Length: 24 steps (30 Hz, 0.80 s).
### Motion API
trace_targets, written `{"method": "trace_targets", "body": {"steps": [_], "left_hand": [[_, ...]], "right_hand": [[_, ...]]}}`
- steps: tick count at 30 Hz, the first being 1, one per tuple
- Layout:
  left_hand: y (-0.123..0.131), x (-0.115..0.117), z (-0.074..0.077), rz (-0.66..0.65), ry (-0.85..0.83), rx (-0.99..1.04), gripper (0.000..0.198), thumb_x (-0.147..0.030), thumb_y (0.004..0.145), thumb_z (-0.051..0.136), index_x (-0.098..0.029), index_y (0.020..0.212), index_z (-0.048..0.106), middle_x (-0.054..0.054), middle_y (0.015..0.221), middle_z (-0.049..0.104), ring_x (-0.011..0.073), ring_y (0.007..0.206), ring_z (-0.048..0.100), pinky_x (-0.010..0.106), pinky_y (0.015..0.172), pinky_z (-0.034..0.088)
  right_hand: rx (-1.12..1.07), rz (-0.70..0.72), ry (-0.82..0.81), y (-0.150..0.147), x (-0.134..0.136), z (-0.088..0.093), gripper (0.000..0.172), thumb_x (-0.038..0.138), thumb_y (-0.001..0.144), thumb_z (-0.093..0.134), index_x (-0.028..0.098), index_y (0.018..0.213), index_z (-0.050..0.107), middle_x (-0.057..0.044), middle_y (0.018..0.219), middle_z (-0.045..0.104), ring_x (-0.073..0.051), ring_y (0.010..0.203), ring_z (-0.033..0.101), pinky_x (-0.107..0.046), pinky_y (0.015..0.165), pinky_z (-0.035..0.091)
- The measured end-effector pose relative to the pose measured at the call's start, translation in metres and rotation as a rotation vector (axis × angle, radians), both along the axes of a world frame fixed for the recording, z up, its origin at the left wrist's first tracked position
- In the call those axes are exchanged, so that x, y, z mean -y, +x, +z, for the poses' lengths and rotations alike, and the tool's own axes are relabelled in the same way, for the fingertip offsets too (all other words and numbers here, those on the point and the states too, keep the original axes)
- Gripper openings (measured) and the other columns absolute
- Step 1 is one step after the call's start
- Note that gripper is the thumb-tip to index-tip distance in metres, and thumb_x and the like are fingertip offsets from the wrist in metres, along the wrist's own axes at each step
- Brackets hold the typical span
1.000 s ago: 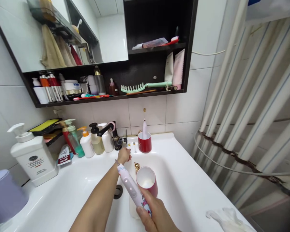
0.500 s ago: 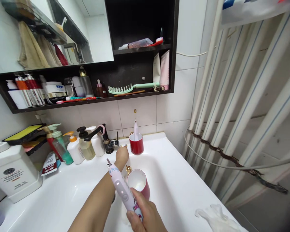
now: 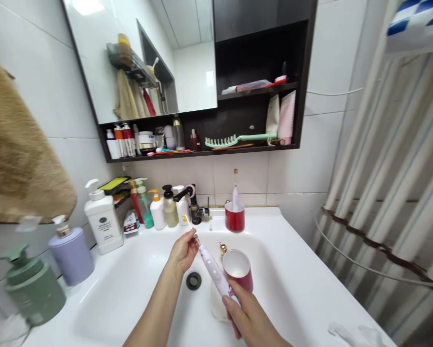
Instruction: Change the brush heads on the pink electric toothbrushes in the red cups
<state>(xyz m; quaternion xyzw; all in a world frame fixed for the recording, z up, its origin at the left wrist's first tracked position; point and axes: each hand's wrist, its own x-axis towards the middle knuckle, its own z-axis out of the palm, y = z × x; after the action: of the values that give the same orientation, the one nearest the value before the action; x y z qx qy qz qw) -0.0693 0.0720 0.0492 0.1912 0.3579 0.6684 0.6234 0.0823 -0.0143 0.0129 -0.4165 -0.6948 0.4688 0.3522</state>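
Observation:
My right hand (image 3: 243, 306) is wrapped round the pink patterned handle of an electric toothbrush (image 3: 216, 273), its metal tip pointing up and left. At that tip, my left hand (image 3: 185, 249) pinches a thin brush head (image 3: 188, 221) with a yellow mark near its upper end. Whether the head is seated on the shaft cannot be made out. A red cup (image 3: 238, 270) with a white inside stands in the basin just beyond my right hand. Another red cup (image 3: 235, 218) on the back ledge holds a pink toothbrush (image 3: 235, 197).
The white sink (image 3: 129, 299) has a dark drain (image 3: 193, 281) left of the hands. Behind it are a black faucet (image 3: 193, 205) and several pump bottles. A dark shelf (image 3: 202, 155) hangs above, and pipes (image 3: 378, 144) run along the right.
My left hand has come back from the rear ledge with the brush head and now meets the handle tip. The view has shifted left, showing more bottles and a towel.

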Motion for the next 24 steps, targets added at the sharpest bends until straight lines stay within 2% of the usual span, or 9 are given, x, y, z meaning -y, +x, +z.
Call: {"method": "trace_targets", "body": {"steps": [3,8,17,24], "left_hand": [[-0.004,0.010,-0.002,-0.040,-0.027,0.074,0.011,-0.011,0.068,0.047,-0.011,0.057,0.045,-0.002,0.045,0.046,0.0031,0.038,0.044,0.013,0.038,0.038],[-0.001,0.010,-0.007,-0.142,-0.039,0.036,0.010,-0.015,0.068,0.047,-0.012,0.059,0.045,-0.003,0.044,0.046,0.0042,0.036,0.044,0.015,0.037,0.037],[-0.004,0.007,-0.009,-0.153,0.004,-0.017,0.012,-0.018,0.065,0.051,-0.012,0.057,0.044,-0.003,0.044,0.046,0.0035,0.037,0.044,0.015,0.040,0.038],[-0.002,0.011,-0.010,-0.122,0.039,-0.138,0.018,-0.023,0.059,0.057,-0.014,0.055,0.042,-0.004,0.045,0.046,0.0027,0.036,0.041,0.015,0.038,0.035]], "right_hand": [[-0.003,0.011,-0.061,-0.006,0.001,-0.004,0.037,0.043,0.072,0.031,0.014,0.091,0.041,0.006,0.051,0.036,-0.005,0.035,0.033,-0.018,0.037,0.031],[-0.012,0.012,-0.067,-0.007,-0.003,-0.009,0.035,0.042,0.073,0.031,0.015,0.093,0.039,0.006,0.052,0.037,-0.004,0.036,0.034,-0.017,0.036,0.030],[-0.028,0.021,-0.096,-0.002,-0.004,-0.008,0.034,0.041,0.074,0.029,0.015,0.095,0.036,0.007,0.053,0.038,-0.003,0.035,0.035,-0.017,0.037,0.029],[-0.077,0.072,-0.224,-0.003,-0.002,0.000,0.027,0.042,0.073,0.030,0.016,0.071,0.038,0.008,0.050,0.038,-0.001,0.030,0.031,-0.016,0.033,0.025]]}}
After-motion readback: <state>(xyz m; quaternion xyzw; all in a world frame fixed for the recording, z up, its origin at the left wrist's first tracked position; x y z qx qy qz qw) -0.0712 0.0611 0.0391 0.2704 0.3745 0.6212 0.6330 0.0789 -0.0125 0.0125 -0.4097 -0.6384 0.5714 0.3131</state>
